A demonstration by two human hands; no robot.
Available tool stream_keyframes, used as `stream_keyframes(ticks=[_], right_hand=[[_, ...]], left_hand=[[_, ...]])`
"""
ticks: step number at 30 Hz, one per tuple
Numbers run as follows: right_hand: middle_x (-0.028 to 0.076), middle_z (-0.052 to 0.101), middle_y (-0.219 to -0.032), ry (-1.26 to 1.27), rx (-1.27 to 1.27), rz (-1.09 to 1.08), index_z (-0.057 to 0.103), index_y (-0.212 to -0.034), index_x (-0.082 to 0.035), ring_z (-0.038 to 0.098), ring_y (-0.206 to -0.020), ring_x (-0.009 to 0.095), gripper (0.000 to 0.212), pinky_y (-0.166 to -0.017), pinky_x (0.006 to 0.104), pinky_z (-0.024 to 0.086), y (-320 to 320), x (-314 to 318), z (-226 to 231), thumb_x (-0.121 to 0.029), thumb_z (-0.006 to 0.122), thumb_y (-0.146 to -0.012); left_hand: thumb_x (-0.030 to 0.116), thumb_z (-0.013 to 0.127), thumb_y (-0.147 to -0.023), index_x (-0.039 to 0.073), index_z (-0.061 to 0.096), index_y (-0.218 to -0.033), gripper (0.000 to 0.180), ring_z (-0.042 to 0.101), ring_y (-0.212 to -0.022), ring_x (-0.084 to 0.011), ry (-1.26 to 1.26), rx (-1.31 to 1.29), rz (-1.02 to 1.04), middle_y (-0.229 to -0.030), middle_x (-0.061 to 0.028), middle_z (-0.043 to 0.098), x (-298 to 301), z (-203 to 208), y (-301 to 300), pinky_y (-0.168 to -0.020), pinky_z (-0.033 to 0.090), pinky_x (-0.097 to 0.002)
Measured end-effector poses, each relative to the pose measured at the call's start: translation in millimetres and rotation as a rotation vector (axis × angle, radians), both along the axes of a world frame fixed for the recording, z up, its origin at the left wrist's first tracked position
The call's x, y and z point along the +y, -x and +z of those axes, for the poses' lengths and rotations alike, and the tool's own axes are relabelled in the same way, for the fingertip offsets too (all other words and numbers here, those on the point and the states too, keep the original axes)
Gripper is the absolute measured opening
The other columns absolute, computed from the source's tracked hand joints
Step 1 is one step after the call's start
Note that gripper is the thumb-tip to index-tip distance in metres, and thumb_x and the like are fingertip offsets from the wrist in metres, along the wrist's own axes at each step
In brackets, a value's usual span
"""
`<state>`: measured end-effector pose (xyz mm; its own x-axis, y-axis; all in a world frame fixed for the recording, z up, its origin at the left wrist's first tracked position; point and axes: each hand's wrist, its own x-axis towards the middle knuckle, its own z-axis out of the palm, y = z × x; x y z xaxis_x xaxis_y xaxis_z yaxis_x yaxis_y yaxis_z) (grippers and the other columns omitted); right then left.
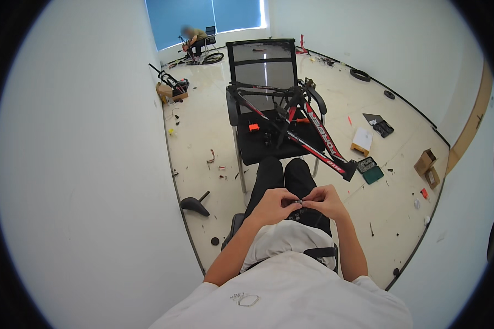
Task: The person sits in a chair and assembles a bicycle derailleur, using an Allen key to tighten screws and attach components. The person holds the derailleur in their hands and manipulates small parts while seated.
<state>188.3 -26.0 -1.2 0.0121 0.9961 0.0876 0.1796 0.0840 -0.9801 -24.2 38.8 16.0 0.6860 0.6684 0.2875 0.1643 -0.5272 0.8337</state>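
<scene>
My left hand (273, 206) and my right hand (325, 202) meet above my lap, both with fingertips pinched. Between them is a small metallic part (298, 202), mostly covered by the fingers and too small to name. More small dark pieces (294, 215) seem to lie on my lap just below. In front of my knees, a black and red bicycle frame (319, 129) rests across a black mesh-backed chair (258, 143). An orange-red object (253, 127) and an orange-handled tool (302, 120) are on that seat too.
A bicycle saddle (195, 205) lies on the floor at left, near the wall. To the right are a green tool case (373, 174), a white box (362, 138), a black case (383, 129) and cardboard boxes (425, 162). Far back, another person (195, 37) sits beside a wheel (213, 58).
</scene>
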Motion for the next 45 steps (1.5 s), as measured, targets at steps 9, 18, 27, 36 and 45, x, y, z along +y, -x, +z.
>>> stream_keyframes(ticks=[9,18,27,36,45], right_hand=[[0.008,0.071,-0.080,0.044,-0.050,0.045,0.072,-0.089,0.003,0.066,-0.072,0.009,0.017,-0.067,0.0222,0.053,0.8,-0.1,-5.0,-0.008,0.076,-0.078],[0.008,0.072,-0.086,0.070,-0.179,0.233,0.071,-0.094,0.003,0.067,-0.079,0.011,0.018,-0.074,0.0243,0.055,-0.8,13.2,-41.0,-0.006,0.076,-0.079],[0.009,0.072,-0.083,0.105,-0.254,0.189,0.072,-0.093,0.004,0.066,-0.075,0.012,0.020,-0.070,0.0254,0.053,-0.3,16.4,-54.3,-0.014,0.071,-0.085],[0.009,0.072,-0.083,0.130,-0.220,0.143,0.073,-0.093,0.004,0.066,-0.074,0.012,0.021,-0.070,0.0256,0.052,-1.5,17.9,-58.5,-0.016,0.068,-0.087],[0.001,0.070,-0.076,0.306,-0.124,0.216,0.072,-0.096,0.001,0.044,-0.052,0.002,0.026,-0.043,0.0198,0.031,-1.4,12.1,-50.8,-0.023,0.065,-0.091]], left_hand=[[0.014,0.068,-0.082,0.001,0.071,-0.093,0.017,0.060,-0.066,-0.0247,-0.223,0.078,-0.043,-0.076,-0.0124,0.061,2.5,-9.7,-2.7,-0.061,0.047,-0.0323],[0.017,0.070,-0.082,0.001,0.072,-0.093,0.020,0.059,-0.067,-0.0240,-0.134,0.180,-0.195,-0.073,-0.0111,0.062,24.3,-57.2,1.9,-0.061,0.046,-0.0339],[0.018,0.071,-0.084,0.000,0.072,-0.094,0.020,0.062,-0.068,-0.0179,0.023,0.177,-0.134,-0.079,-0.0110,0.068,28.7,-75.3,0.6,-0.064,0.049,-0.0302],[0.020,0.071,-0.083,-0.001,0.071,-0.092,0.022,0.063,-0.067,-0.0138,-0.017,0.105,-0.065,-0.079,-0.0090,0.068,21.1,-77.6,-5.2,-0.064,0.051,-0.0273],[0.020,0.075,-0.080,0.000,0.071,-0.092,0.024,0.063,-0.066,-0.0122,0.104,0.133,-0.052,-0.078,-0.0084,0.069,19.8,-78.6,-7.3,-0.062,0.050,-0.0256]])
